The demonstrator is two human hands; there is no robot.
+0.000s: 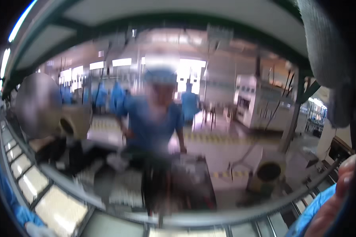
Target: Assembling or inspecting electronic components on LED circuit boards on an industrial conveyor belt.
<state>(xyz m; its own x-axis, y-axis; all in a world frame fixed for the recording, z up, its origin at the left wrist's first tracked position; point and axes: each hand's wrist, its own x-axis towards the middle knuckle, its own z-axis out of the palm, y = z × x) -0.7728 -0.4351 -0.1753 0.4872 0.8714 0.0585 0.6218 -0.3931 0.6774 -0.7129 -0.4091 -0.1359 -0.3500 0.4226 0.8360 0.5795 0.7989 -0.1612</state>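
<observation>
At the right rim a bare hand (345,173) shows close up with bent fingers, beside a light blue sleeve (318,205). I take it for my right hand; whether anything is in it is hidden by the dark edge. Above it hangs a whitish knitted piece (324,47), very near and blurred, perhaps a glove or cuff. Low on the left, a white-gloved hand (37,230) in a blue sleeve lies beside pale flat panels (61,209). It may be my left hand or a neighbour's; its fingers are cut off and smeared.
A line with pale panels curves along the front. Beyond it a person in blue (154,114) leans over a blurred dark box (182,185). A round grey disc (37,104) and yellowish fan housings (267,170) stand nearby. A green-edged frame (186,17) spans overhead.
</observation>
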